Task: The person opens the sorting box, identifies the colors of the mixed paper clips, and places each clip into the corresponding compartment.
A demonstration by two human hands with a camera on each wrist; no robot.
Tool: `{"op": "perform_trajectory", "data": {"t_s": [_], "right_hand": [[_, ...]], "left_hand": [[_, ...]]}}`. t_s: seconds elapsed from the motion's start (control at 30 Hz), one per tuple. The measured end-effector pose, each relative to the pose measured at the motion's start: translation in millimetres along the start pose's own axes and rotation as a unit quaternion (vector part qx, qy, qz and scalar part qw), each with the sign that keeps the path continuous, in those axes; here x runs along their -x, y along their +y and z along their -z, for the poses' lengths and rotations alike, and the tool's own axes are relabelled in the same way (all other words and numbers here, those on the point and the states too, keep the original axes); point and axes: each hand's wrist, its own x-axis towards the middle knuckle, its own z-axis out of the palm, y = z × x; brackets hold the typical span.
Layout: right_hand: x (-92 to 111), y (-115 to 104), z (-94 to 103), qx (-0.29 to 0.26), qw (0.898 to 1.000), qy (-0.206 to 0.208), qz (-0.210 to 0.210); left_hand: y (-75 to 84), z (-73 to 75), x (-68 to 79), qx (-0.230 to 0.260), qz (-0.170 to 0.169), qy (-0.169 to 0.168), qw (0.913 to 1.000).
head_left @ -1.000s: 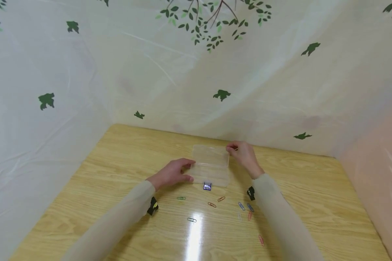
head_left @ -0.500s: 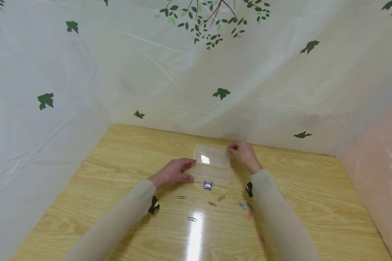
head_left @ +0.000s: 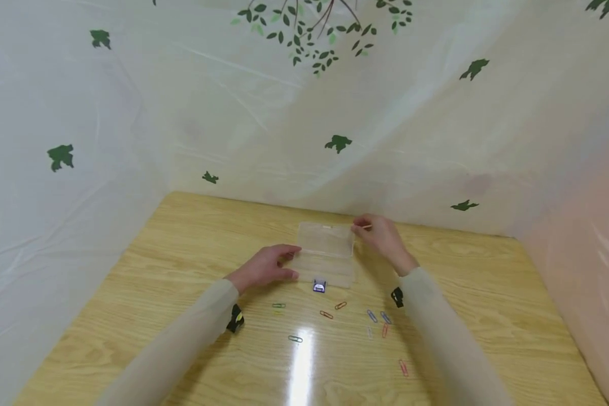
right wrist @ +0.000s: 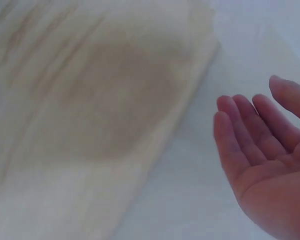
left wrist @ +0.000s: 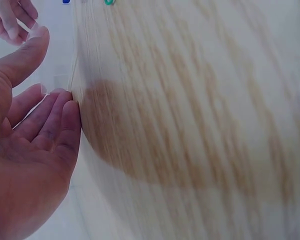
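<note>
A clear plastic box [head_left: 325, 265] lies unfolded near the table's back edge, its lid [head_left: 326, 239] swung back toward the wall. At the front rim of the box is a small blue latch [head_left: 319, 286]. My left hand [head_left: 264, 267] holds the left end of the box, thumb near the front corner and fingers farther back; in the left wrist view its fingertips [left wrist: 70, 107] are right at the box's side. At the lid's far right corner, my right hand [head_left: 382, 237] pinches the edge between thumb and forefinger. The right wrist view shows its other fingers bent, without the box.
Several coloured paper clips lie loose in front of the box, among them a green one [head_left: 295, 339], a red one [head_left: 326, 314], a blue one [head_left: 372, 316] and a pink one [head_left: 403, 368]. A plastic curtain [head_left: 264, 124] rises behind the wooden table [head_left: 487, 304].
The lid's bright reflection from half a second ago has gone, so its tilt has shifted slightly. The head view has turned a little; both hands stay at the box.
</note>
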Motion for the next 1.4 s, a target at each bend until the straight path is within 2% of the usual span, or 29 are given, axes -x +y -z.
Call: {"op": "perform_trajectory", "data": {"t_s": [0.23, 0.4, 0.6, 0.77, 1.03, 1.2, 1.4], "right_hand": [[21.5, -7.9, 15.6, 0.012, 1.0, -0.011, 0.027], [44.0, -14.2, 21.0, 0.012, 1.0, -0.009, 0.024], [69.6, -17.6, 17.7, 0.016, 0.999, 0.002, 0.041], [92.8, -15.8, 16.9, 0.017, 0.999, 0.01, 0.047], [125.7, -9.7, 15.0, 0.038, 0.997, 0.034, 0.052], [140.9, -5.7, 10.5, 0.049, 0.996, 0.043, 0.056], [151.9, -1.5, 6.9, 0.032, 0.996, 0.035, 0.071]], "left_hand": [[-6.3, 5.2, -7.4, -0.003, -0.023, -0.012, 0.9997], [-5.7, 5.8, -11.4, -0.006, -0.014, -0.018, 0.9997], [-7.1, 6.4, -8.0, 0.002, -0.016, -0.014, 0.9998], [-9.6, 4.9, -8.7, -0.01, -0.028, -0.012, 0.9995], [-7.5, 6.5, -10.8, -0.015, -0.024, -0.014, 0.9995], [-7.0, 7.4, -11.4, -0.017, -0.026, -0.015, 0.9994], [-7.1, 7.3, -10.0, -0.015, -0.025, -0.017, 0.9994]]}}
